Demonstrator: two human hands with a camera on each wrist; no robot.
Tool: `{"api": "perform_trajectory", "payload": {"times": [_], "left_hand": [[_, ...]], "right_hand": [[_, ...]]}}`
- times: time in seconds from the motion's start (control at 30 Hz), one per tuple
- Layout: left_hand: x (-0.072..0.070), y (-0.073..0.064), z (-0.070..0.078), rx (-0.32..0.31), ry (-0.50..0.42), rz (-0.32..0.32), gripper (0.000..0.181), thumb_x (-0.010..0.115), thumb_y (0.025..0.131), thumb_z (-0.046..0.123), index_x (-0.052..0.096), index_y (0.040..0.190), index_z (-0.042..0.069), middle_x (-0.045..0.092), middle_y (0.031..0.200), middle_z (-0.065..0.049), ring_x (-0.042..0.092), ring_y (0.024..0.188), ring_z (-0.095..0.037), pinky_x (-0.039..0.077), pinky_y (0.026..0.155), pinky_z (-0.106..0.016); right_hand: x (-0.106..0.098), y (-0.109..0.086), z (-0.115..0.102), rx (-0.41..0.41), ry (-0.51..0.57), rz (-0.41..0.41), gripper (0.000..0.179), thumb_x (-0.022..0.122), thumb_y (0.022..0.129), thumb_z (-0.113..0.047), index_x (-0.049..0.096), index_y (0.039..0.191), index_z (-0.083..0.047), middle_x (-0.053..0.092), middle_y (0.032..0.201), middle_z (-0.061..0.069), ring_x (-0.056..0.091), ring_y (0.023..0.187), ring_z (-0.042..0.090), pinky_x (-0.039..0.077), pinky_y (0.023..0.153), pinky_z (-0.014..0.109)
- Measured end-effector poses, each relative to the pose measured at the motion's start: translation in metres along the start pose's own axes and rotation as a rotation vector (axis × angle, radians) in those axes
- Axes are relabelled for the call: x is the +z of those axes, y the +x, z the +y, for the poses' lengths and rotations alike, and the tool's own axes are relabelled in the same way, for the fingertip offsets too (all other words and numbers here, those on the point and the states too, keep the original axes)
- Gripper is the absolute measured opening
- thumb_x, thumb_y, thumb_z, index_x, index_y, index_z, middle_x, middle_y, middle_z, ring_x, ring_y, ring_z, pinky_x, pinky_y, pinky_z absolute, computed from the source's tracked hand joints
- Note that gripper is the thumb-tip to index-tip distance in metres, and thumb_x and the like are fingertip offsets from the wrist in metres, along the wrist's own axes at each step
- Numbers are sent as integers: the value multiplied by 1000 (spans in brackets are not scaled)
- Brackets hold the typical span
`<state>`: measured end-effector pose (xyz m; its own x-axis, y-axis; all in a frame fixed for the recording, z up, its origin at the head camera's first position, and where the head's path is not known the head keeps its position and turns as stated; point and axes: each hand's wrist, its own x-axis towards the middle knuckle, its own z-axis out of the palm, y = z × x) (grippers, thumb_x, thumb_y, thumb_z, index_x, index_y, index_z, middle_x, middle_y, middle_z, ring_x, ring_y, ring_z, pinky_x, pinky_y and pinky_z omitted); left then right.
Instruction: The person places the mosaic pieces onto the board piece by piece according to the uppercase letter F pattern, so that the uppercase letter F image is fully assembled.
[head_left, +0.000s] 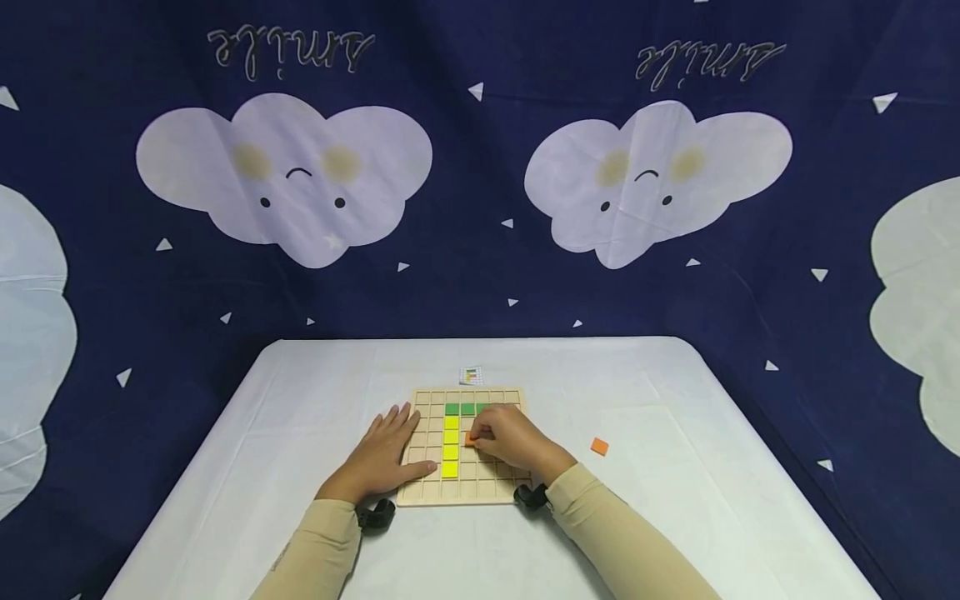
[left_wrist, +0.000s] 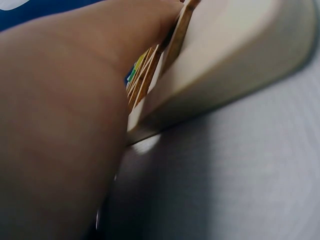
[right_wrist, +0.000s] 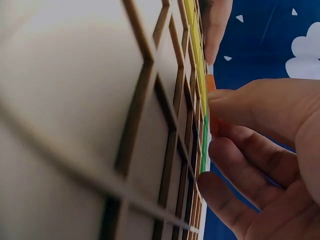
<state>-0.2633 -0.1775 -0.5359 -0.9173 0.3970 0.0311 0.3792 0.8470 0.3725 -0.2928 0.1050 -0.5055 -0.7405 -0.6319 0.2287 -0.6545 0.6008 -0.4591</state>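
Note:
A wooden grid board lies on the white table. My right hand pinches an orange square tile between thumb and fingers, just right of a column of yellow tiles. In the right wrist view the orange tile stands at the board's surface; whether it touches cannot be told. A row of green tiles crosses the board's upper part, partly hidden by the right hand. With fingers spread, my left hand rests on the board's left edge, its thumb reaching toward the lowest yellow tile.
A loose orange tile lies on the table to the right of the board. Behind the board is a small printed card with a coloured pattern. A dark blue cloth with clouds hangs beyond the table.

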Motion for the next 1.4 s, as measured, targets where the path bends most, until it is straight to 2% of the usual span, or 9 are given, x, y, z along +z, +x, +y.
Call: {"api": "perform_trajectory", "payload": {"times": [0.23,0.43,0.77,0.93,1.13,1.27,1.4], "left_hand": [[0,1,0,6,8,-5,108,61,92,75,31,164,0,20,171,-21,13,158,-38,8,127,-53],[-1,0,1,13,-3,8,107,63,92,73,33,163,-2,22,170,-23,15,157,-40,9,126,-55],[-1,1,2,15,-1,10,106,63,93,72,34,162,-3,23,169,-24,16,157,-41,9,126,-55],[-1,1,2,22,4,19,106,63,93,71,35,162,-3,24,169,-24,17,157,-41,10,126,-56],[-2,-1,3,17,-13,20,106,64,92,71,35,162,-3,23,169,-24,16,157,-41,9,126,-56],[-3,-2,4,13,-15,25,106,65,92,70,35,162,-4,24,169,-25,17,156,-42,10,126,-56],[-3,-2,4,6,-13,24,106,65,92,70,35,162,-3,24,169,-24,17,157,-42,10,126,-56]], "right_hand": [[3,8,-1,11,9,2,8,84,92,-9,81,88,-15,69,88,-12,61,81,3,55,74,24],[5,12,-3,54,34,-6,7,82,92,-6,82,92,-13,71,89,-10,62,82,4,55,74,24],[5,6,0,118,78,14,10,86,88,-8,81,94,-14,69,89,-12,61,82,5,56,76,28],[-2,-7,5,112,83,62,9,85,89,-9,80,93,-14,65,88,-11,59,80,8,56,73,30],[-18,-31,22,110,61,128,6,83,91,-8,79,94,-12,68,96,-8,63,88,11,58,79,34],[-34,-52,39,190,68,169,10,85,88,-6,78,93,-11,70,102,-3,67,97,18,59,87,40],[-53,-78,63,296,58,176,14,87,86,-8,77,96,-13,71,109,1,67,106,26,55,98,49]]}}
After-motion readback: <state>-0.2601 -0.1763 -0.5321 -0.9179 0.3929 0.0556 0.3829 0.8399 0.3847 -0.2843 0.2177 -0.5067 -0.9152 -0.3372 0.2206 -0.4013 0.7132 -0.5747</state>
